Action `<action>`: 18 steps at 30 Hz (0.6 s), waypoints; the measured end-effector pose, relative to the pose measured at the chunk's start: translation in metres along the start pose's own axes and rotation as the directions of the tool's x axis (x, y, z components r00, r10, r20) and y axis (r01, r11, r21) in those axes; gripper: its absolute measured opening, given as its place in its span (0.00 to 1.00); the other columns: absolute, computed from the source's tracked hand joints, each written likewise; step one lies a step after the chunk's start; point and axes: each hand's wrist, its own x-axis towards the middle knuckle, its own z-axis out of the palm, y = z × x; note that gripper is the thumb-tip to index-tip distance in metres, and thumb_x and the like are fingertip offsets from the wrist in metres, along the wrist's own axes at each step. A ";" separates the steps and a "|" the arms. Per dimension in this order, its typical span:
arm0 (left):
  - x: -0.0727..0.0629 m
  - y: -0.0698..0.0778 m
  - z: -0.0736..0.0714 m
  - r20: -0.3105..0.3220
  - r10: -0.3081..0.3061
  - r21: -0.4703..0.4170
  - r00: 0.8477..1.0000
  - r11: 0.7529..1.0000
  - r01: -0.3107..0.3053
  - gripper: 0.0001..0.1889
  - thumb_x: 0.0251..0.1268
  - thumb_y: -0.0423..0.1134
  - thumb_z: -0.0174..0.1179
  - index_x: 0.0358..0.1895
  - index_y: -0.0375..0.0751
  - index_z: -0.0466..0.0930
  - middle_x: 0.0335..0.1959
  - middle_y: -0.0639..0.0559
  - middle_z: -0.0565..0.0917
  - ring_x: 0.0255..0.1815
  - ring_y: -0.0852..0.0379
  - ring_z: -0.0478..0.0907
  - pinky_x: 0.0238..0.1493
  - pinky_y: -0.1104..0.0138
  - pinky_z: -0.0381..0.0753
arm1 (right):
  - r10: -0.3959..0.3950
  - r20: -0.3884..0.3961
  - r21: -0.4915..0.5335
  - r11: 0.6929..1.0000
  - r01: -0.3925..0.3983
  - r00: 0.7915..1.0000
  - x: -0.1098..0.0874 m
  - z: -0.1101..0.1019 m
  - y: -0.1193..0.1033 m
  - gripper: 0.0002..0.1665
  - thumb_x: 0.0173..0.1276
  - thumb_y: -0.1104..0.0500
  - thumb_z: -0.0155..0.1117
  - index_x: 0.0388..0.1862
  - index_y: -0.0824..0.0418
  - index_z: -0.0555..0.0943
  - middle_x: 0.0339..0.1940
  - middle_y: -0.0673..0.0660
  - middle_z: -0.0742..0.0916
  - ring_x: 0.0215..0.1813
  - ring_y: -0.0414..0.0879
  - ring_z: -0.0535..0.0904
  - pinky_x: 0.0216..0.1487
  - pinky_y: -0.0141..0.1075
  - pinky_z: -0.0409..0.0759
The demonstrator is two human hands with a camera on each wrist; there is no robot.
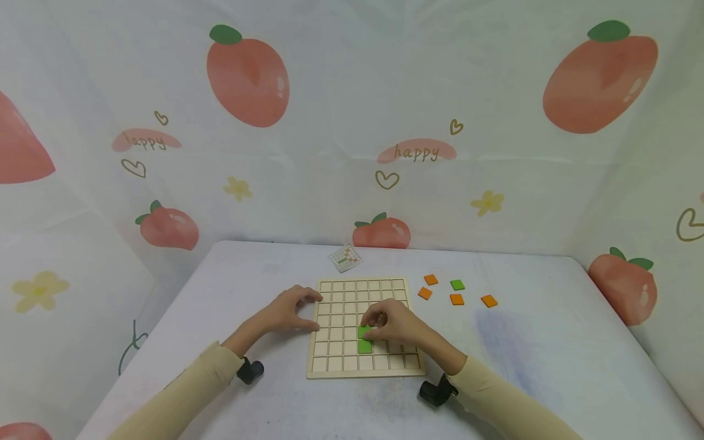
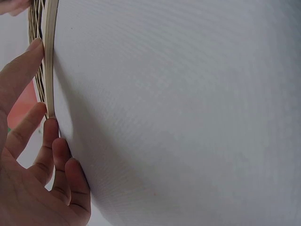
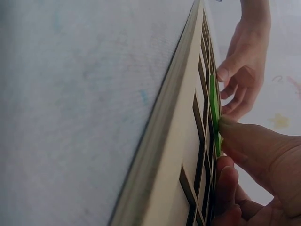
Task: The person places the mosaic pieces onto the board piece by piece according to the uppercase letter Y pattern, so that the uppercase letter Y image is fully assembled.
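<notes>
A wooden grid board (image 1: 330, 348) of square cells lies flat on the table. My right hand (image 1: 397, 324) is over its middle and pinches a green square tile (image 1: 363, 331) between thumb and fingers, at a cell. Directly nearer to me, another green tile (image 1: 365, 347) sits in a cell. In the right wrist view the thumb (image 3: 244, 136) touches the green tile's edge, low on the board. My left hand (image 1: 286, 311) rests its fingertips on the board's left edge, thumb and fingers spread apart; the left wrist view shows the fingertips (image 2: 50, 125) against the wooden side.
Right of the board lie several loose orange tiles (image 1: 457, 299) and one green tile (image 1: 458, 285). Behind the board is a small patterned card (image 1: 345, 259) with a grid print. A white fruit-printed cloth (image 1: 330, 183) hangs behind the table (image 1: 264, 263).
</notes>
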 end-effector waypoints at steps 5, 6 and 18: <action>0.000 0.001 -0.001 -0.002 -0.006 -0.004 1.000 1.000 0.006 0.32 0.53 0.43 0.79 0.60 0.36 0.78 0.53 0.45 0.79 0.55 0.44 0.74 0.59 0.51 0.74 | -0.007 0.004 0.006 1.000 0.007 1.000 0.000 -0.001 0.001 0.07 0.62 0.62 0.78 0.38 0.60 0.88 0.34 0.51 0.85 0.35 0.44 0.79 0.38 0.36 0.78; 0.000 0.001 -0.001 -0.003 -0.009 -0.006 1.000 1.000 0.009 0.32 0.53 0.43 0.79 0.60 0.36 0.78 0.53 0.45 0.79 0.55 0.44 0.74 0.59 0.51 0.74 | -0.010 0.005 0.012 1.000 0.010 1.000 0.000 -0.002 0.001 0.07 0.62 0.62 0.78 0.38 0.60 0.88 0.34 0.50 0.85 0.35 0.44 0.79 0.38 0.36 0.78; 0.000 0.000 0.000 0.002 -0.019 -0.006 1.000 1.000 0.019 0.32 0.53 0.44 0.79 0.60 0.38 0.78 0.53 0.46 0.79 0.55 0.45 0.74 0.59 0.51 0.74 | 0.028 0.001 0.040 0.999 -0.028 1.000 -0.016 -0.023 0.008 0.10 0.62 0.61 0.77 0.42 0.60 0.88 0.35 0.48 0.86 0.34 0.46 0.79 0.37 0.35 0.78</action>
